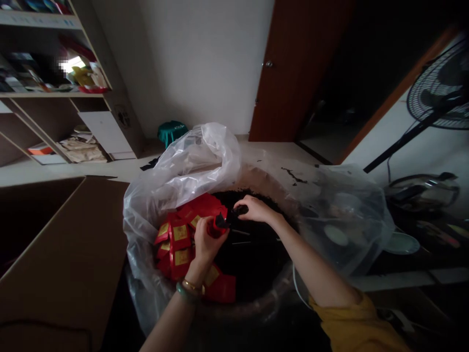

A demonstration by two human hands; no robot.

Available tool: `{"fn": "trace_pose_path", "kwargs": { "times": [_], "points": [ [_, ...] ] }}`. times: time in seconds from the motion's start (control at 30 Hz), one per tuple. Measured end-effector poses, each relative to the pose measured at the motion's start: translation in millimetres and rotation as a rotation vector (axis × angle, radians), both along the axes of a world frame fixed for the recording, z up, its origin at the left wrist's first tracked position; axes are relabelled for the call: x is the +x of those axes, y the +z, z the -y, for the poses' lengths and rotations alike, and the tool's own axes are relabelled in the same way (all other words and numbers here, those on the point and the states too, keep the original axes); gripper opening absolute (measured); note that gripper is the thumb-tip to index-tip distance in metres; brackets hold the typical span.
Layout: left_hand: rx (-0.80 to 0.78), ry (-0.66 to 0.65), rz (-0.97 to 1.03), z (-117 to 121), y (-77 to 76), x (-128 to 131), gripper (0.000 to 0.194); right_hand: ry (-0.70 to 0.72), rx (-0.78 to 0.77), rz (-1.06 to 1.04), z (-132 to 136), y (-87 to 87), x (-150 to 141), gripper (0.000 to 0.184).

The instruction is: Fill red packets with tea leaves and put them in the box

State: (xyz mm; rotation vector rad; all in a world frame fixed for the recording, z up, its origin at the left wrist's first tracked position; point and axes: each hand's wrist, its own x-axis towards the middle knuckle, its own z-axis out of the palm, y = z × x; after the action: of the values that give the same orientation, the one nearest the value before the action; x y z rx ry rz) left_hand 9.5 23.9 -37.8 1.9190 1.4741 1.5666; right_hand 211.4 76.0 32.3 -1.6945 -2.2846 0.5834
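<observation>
My left hand [205, 241] grips a small red packet [214, 230] held open over a big clear plastic bag [190, 166]. My right hand [253, 209] pinches a dark clump of loose tea leaves [236, 213] right at the packet's mouth. The bag holds a mass of dark tea leaves [252, 254] on the right. A heap of red packets with gold labels [179, 239] is piled on the left inside it. Bracelets sit on my left wrist, and a yellow sleeve covers my right forearm.
An open cardboard box [62, 244] stands at the left. Shelves [54, 93] with clutter line the back left wall. A standing fan [439, 93] and a kettle [421, 190] are at the right. A brown door [293, 68] stands behind.
</observation>
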Motion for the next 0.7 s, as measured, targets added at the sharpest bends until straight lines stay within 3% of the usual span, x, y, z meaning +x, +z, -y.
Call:
{"fn": "trace_pose_path", "kwargs": {
  "times": [0.13,0.33,0.4,0.5,0.7],
  "points": [
    [-0.01,0.008,0.017,0,-2.9,-3,0.038,0.015,0.059,-0.176,1,8.1,-1,0.032],
    [-0.005,-0.002,0.033,0,-1.4,-1,0.038,0.062,-0.153,-0.557,16,50.9,-16,0.032],
    [-0.011,-0.002,0.03,-1,-1.3,-1,0.039,0.154,-0.108,-0.502,23,66.7,-25,0.029],
    [-0.023,-0.003,0.031,-2,-2.4,0,0.04,0.26,-0.027,-0.245,30,81.6,-41,0.029],
    [0.027,-0.027,0.0,-2,-2.8,2,0.045,0.201,0.003,0.214,39,89.9,-62,0.026]
  ]
}}
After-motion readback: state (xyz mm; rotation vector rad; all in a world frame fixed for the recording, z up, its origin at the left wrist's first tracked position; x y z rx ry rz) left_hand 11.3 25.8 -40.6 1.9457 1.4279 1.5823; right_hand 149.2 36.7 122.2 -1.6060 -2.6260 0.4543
